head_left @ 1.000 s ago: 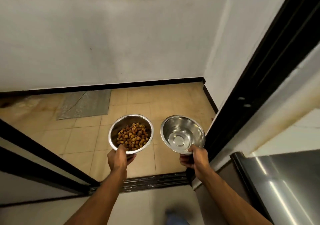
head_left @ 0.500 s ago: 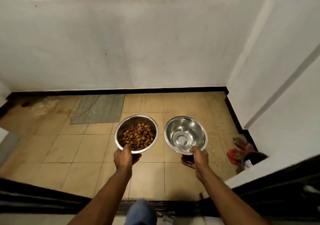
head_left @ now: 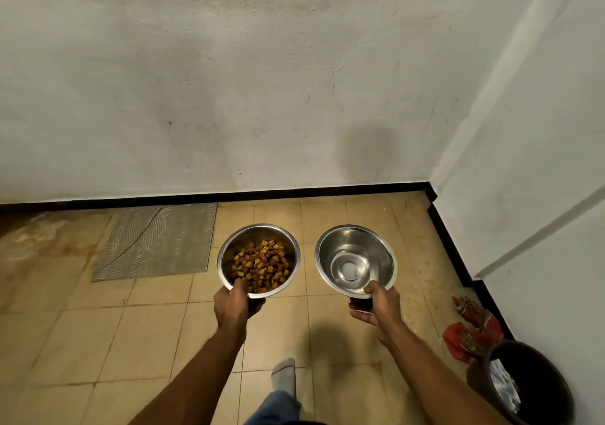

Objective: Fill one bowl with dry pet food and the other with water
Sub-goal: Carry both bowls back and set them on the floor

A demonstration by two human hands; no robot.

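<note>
White walls (head_left: 262,97), tan tiled floor (head_left: 82,342), grey mat (head_left: 157,241)

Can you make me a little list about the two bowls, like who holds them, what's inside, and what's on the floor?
left hand: holds the food bowl by its near rim
food bowl contents: brown kibble
right hand: holds the water bowl by its near rim
water bowl contents: looks like clear water, hard to be sure
bowls: side by side, apart, above the tiled floor
floor: grey mat, red cloth, dark pot
</note>
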